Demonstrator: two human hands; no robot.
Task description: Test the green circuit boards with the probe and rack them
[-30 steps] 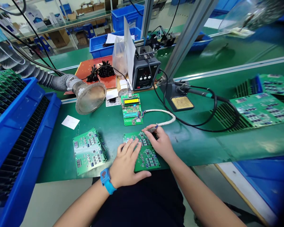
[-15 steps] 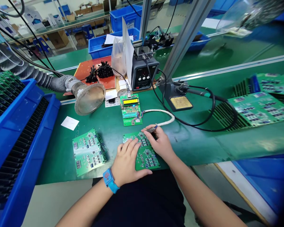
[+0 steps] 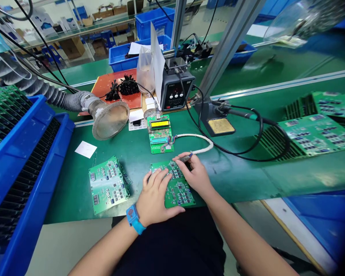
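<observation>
Head view: left hand point(image 3: 153, 199) splayed on circuit board point(image 3: 179, 191) (by table point(image 3: 232, 176) edge, stack point(image 3: 110, 186) apart), right hand point(image 3: 197, 176) pinching corded tool point(image 3: 185, 157)

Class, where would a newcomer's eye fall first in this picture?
Probably on the bright yellow rectangular screen of the small green circuit board beyond the left hand. Left of that board gapes a wide round funnel on a grey ribbed hose. A bright blue wristband circles that hand's wrist.

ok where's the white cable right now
Just right of centre in the head view, the white cable loops from the yellow-screen board to the right hand.
</observation>
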